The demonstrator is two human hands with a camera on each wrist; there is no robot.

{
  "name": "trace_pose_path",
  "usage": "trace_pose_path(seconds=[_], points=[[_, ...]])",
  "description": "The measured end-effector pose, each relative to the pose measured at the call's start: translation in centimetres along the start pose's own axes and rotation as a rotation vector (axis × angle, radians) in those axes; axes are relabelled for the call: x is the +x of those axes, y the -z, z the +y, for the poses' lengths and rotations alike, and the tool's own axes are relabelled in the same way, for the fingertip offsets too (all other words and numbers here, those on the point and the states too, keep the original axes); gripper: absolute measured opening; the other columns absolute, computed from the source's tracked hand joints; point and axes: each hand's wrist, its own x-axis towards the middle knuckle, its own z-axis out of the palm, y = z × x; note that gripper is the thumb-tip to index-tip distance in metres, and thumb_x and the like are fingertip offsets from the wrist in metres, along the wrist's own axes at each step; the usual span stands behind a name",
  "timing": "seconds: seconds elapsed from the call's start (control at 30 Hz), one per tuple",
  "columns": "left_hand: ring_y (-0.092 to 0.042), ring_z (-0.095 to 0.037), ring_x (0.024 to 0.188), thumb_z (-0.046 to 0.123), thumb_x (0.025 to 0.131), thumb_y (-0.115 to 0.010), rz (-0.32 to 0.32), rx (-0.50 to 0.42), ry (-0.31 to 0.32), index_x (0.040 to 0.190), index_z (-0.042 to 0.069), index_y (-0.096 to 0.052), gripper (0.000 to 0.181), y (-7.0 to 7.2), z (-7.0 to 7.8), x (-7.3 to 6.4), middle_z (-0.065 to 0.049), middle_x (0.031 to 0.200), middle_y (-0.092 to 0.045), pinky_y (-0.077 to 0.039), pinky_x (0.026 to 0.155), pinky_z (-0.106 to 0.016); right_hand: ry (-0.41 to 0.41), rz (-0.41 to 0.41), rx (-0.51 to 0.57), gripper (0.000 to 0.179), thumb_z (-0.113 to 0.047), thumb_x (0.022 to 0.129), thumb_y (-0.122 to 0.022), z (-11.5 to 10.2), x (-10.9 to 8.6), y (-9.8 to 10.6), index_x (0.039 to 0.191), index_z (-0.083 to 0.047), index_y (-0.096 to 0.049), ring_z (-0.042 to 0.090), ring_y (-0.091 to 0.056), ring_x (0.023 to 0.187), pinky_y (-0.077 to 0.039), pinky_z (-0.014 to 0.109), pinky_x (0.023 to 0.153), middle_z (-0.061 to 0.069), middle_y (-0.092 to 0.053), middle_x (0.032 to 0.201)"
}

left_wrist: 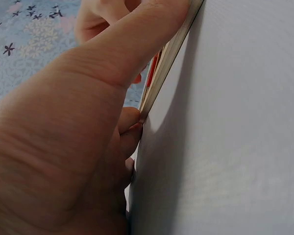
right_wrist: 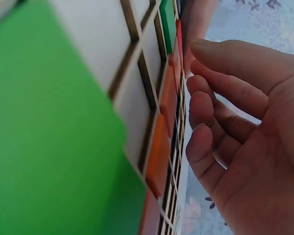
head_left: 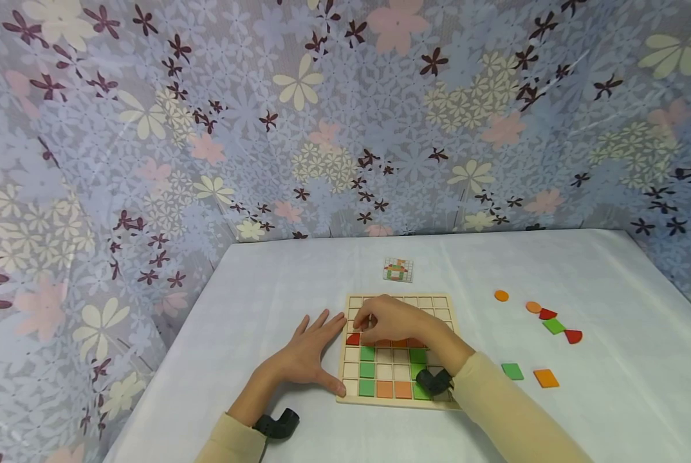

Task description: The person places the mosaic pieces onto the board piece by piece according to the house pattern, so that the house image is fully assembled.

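A wooden grid board (head_left: 341, 386) lies on the table with colored tiles in its squares. Flat along its left edge rests my left hand (head_left: 305, 354), fingers spread, thumb at the lower left corner. My right hand (head_left: 394, 318) hovers over the board's upper left part, fingers loosely bent. Its thumb and index tips are close to a red quarter-round tile (head_left: 353, 339), and no piece shows between them in the right wrist view. Beneath that hand runs a row of orange tiles (head_left: 400, 343), partly hidden. Green tiles (head_left: 367, 370) and salmon tiles (head_left: 385, 389) fill squares lower down.
Behind the board lies a small pattern card (head_left: 398, 270). Loose pieces lie to the right: orange discs (head_left: 501, 296), red quarter-rounds (head_left: 574, 336), a light green tile (head_left: 554, 326), a green tile (head_left: 512, 372) and an orange square (head_left: 546, 378). A flowered curtain (head_left: 334, 128) hangs behind the white table.
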Motion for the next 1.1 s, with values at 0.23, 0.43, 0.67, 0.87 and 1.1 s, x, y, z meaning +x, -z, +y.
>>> trace_pose_path(seconds=[0.23,0.43,0.67,0.87,1.1], points=[[0.002,-0.021,0.146,0.085,0.052,-0.066,-0.011,0.008,0.019,0.156,0.021,-0.017,0.131,0.0,-0.1,0.1,0.009,0.159,-0.012,0.005,0.113,-0.051,0.003,-0.005,-0.011,0.018,-0.015,0.087,-0.07,0.3,-0.3,0.3,0.104,-0.011,-0.073,0.011,-0.059,0.077,-0.051,0.028,0.07,-0.01,-0.062,0.086],[0.002,-0.021,0.146,0.085,0.052,-0.066,-0.013,0.01,0.015,0.156,0.022,-0.015,0.132,-0.1,-0.1,0.1,0.009,0.159,-0.011,0.005,0.114,-0.051,0.015,-0.001,-0.021,0.017,-0.017,0.089,-0.068,0.5,-0.5,0.3,0.105,-0.012,-0.073,0.009,-0.058,0.078,-0.05,0.028,0.071,-0.012,-0.062,0.088],[0.001,-0.021,0.146,0.085,0.052,-0.067,-0.004,0.013,0.014,0.156,0.021,-0.016,0.132,0.1,0.0,0.2,0.008,0.159,-0.011,0.004,0.114,-0.051,0.0,0.029,-0.015,0.017,-0.018,0.093,-0.065,1.0,-1.8,1.7,0.108,-0.013,-0.071,0.01,-0.057,0.078,-0.051,0.029,0.071,-0.01,-0.062,0.091],[0.0,-0.024,0.146,0.083,0.052,-0.069,0.004,0.008,0.012,0.156,0.02,-0.017,0.132,0.0,0.0,0.0,0.006,0.159,-0.013,0.003,0.114,-0.053,-0.056,0.054,0.004,0.018,-0.018,0.093,-0.065,1.8,-3.6,3.2,0.109,-0.011,-0.07,0.015,-0.056,0.074,-0.05,0.031,0.066,-0.007,-0.061,0.089],[-0.001,-0.023,0.146,0.083,0.051,-0.07,0.01,0.003,0.011,0.155,0.021,-0.018,0.132,-0.1,0.1,-0.1,0.007,0.159,-0.013,0.004,0.114,-0.052,-0.083,0.072,0.025,0.021,-0.017,0.093,-0.064,3.3,-5.9,4.6,0.112,-0.009,-0.068,0.017,-0.056,0.077,-0.049,0.032,0.065,-0.005,-0.061,0.092]])
